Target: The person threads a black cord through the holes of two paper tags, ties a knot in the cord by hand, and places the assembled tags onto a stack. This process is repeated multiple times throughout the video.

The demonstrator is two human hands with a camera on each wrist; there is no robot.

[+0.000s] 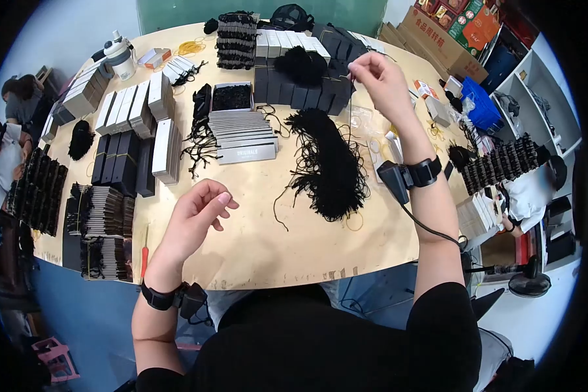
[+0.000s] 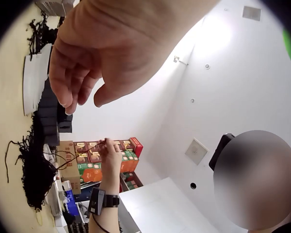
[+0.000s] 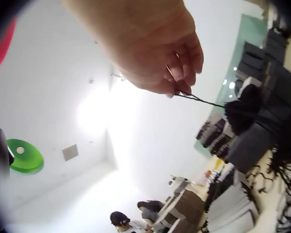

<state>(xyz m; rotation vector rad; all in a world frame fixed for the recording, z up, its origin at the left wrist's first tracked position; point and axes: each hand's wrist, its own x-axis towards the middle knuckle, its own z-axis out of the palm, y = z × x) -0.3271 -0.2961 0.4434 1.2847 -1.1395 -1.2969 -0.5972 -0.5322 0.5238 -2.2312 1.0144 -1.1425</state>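
My right hand [image 1: 380, 83] is raised over the back right of the table, pinching one end of a black cord [image 3: 199, 99] between thumb and fingertips. The cord runs down toward a large bundle of black cords [image 1: 326, 163] lying on the table. My left hand [image 1: 201, 215] hovers near the front left of the bundle with loosely curled fingers and nothing in them. Just beyond it lies a fanned stack of grey-white cards [image 1: 242, 136], with black cords at its ends; the front one reads ORIGINALS.
Black boxes [image 1: 300, 91] at the back carry another dark cord heap [image 1: 300, 65]. White boxes [image 1: 166, 150] and corded card stacks [image 1: 104, 215] fill the left side. A red-handled screwdriver [image 1: 144, 258] lies near the front edge. A blue basket [image 1: 482, 108] stands at right; other people sit at both sides.
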